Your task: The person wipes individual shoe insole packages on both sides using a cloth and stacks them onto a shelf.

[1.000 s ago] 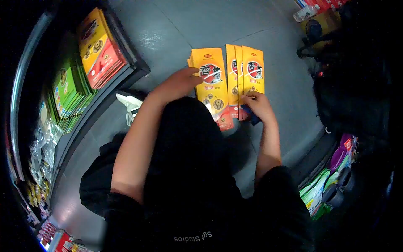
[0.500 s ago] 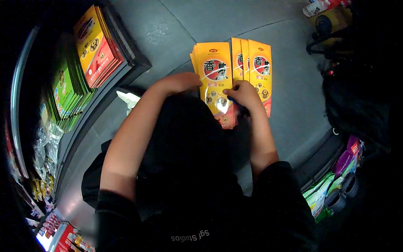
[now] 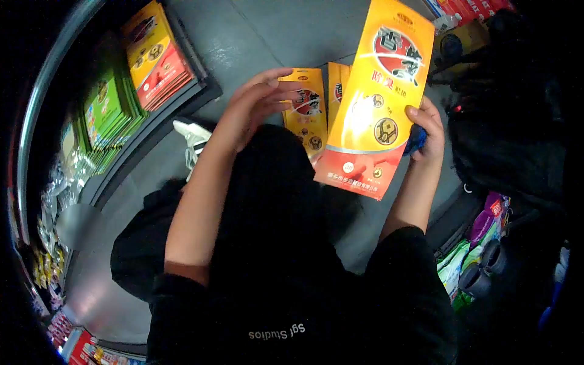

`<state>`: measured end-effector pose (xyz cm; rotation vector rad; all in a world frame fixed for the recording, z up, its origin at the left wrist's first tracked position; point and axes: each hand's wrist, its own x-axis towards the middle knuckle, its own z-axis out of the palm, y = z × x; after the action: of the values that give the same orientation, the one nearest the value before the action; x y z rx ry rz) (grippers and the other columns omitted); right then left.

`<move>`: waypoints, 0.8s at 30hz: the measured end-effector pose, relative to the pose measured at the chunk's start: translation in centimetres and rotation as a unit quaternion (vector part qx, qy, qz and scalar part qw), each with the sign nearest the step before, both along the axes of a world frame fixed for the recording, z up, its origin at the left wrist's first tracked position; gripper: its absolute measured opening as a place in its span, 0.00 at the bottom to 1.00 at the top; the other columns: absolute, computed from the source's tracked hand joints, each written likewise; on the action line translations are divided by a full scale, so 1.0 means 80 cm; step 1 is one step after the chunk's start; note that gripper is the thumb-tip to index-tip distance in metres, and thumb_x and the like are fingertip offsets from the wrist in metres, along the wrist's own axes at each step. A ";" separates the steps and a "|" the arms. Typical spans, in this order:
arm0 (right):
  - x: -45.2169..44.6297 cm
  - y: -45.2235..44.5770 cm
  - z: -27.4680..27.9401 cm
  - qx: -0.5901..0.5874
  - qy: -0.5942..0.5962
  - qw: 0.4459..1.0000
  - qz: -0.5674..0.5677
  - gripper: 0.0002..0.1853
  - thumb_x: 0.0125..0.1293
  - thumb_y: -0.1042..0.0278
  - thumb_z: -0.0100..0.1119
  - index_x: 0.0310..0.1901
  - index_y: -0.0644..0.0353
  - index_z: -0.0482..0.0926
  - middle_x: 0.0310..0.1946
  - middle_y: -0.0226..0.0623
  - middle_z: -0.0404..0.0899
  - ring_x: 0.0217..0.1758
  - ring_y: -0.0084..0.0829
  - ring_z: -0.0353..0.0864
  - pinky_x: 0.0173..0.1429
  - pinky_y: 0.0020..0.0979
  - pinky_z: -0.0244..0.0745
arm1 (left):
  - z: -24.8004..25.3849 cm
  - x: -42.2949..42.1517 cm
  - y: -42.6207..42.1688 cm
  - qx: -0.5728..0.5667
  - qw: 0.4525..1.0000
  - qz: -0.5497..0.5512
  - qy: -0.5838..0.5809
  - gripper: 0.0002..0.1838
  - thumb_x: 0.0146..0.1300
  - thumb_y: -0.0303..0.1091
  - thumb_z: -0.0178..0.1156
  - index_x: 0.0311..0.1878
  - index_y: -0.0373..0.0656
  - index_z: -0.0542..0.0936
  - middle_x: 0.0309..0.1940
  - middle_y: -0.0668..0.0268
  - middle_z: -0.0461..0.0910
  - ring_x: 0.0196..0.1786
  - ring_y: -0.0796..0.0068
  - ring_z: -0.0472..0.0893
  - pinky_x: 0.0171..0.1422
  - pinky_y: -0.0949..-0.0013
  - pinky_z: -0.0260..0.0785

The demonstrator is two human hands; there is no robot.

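Note:
In my right hand (image 3: 431, 131) is a flat yellow-and-red insole packet (image 3: 380, 103), pinched at its right edge and raised above the floor. A small dark-blue thing (image 3: 415, 141) shows by the palm; what it is I cannot make out. My left hand (image 3: 258, 100) has its fingers spread, over the left edge of a yellow insole packet (image 3: 309, 125) lying on the floor. Further yellow packets (image 3: 336, 85) lie beside it, mostly hidden behind the raised one.
At the left, a low dark shelf (image 3: 204, 91) bears a stack of yellow-and-red packets (image 3: 155, 55) and a row of green packets (image 3: 106, 115). A white item (image 3: 193, 139) lies by my left forearm. Colourful packages (image 3: 453, 264) and a dark bag (image 3: 499, 134) are at the right.
My right hand has lifted the insole packet off the floor, up and to the right. My left hand has come away from the stack's edge, its fingers now spread.

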<state>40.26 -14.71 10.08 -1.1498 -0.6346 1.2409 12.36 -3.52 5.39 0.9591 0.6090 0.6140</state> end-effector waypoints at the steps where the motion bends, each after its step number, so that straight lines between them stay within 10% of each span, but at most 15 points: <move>1: -0.020 0.004 0.012 0.024 0.018 0.999 0.015 0.13 0.51 0.76 0.60 0.40 0.70 0.78 0.36 0.44 0.82 0.36 0.31 0.82 0.47 0.30 0.76 | 0.014 -0.006 -0.013 -0.021 0.995 -0.005 -0.092 0.29 0.62 0.48 0.52 0.64 0.43 0.65 0.54 0.56 0.75 0.55 0.67 0.75 0.58 0.68 0.65; 11: -0.304 0.039 0.036 0.096 -0.059 0.902 0.416 0.07 0.56 0.71 0.64 0.31 0.66 0.79 0.37 0.31 0.78 0.43 0.22 0.72 0.51 0.26 0.66 | 0.045 -0.177 -0.137 -0.124 0.863 0.232 -0.432 0.50 0.54 0.75 0.38 0.69 0.43 0.55 0.64 0.49 0.62 0.64 0.49 0.66 0.65 0.51 0.62; 17: -0.415 0.019 0.028 0.103 -0.238 0.868 0.422 0.12 0.59 0.63 0.64 0.30 0.63 0.75 0.27 0.29 0.74 0.35 0.20 0.71 0.44 0.23 0.67 | 0.056 -0.273 -0.206 -0.107 0.844 0.397 -0.345 0.53 0.52 0.75 0.40 0.70 0.42 0.51 0.65 0.38 0.56 0.64 0.43 0.65 0.67 0.50 0.59; 24: -0.417 0.062 0.028 0.073 0.028 0.943 0.325 0.15 0.55 0.75 0.51 0.46 0.60 0.72 0.42 0.36 0.74 0.40 0.23 0.74 0.46 0.24 0.71 | 0.030 -0.280 -0.201 -0.093 0.855 0.375 -0.347 0.48 0.51 0.70 0.43 0.67 0.43 0.58 0.61 0.48 0.64 0.60 0.53 0.71 0.60 0.58 0.66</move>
<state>6.91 -9.79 12.29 -0.7925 -1.0975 1.7369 -10.02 -19.58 7.81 0.2262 0.3524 1.4902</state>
